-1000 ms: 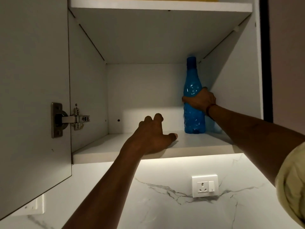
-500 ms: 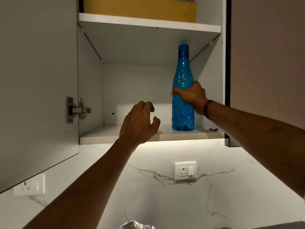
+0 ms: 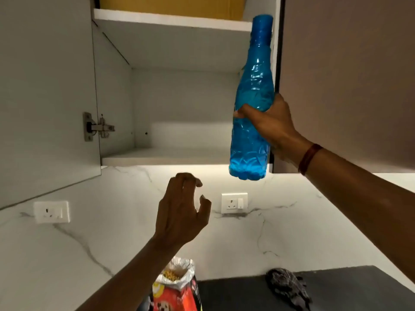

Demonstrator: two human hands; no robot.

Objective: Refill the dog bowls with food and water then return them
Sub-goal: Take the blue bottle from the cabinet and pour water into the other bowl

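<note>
Nearest on my feed: left hand (image 3: 179,212), raised in front of the wall, fingers loosely curled, thumb apart, holding nothing. Below it, at the bottom edge: bag (image 3: 177,286), red printed plastic with a silvery lining, its crumpled mouth open on small yellow kibble. The bag stands at the left end of the counter (image 3: 348,286), a dark matte slab. Cloth (image 3: 287,288), dark and checked, lies bunched on the counter, apart from the bag. Right hand (image 3: 272,122), with a reddish-brown band (image 3: 310,158) at the wrist, grips the bottle (image 3: 252,151) round its middle. The bottle is translucent blue plastic with a faceted, scaly relief, a narrow neck and a blue cap. It is held in the air, slightly tilted, with its base just below the cabinet's lower edge. Wall (image 3: 112,232): white marble, grey veins, glossy. On it are two white square sockets, one (image 3: 234,203) beside my left thumb, one (image 3: 51,212) far left. Cabinet: door (image 3: 45,86) swung open, flat white laminate, with a metal hinge (image 3: 97,127). Lower shelf (image 3: 170,157) is smooth and white. Farthest, on the upper shelf (image 3: 173,20): a yellow box (image 3: 170,4), its top cut off.
</note>
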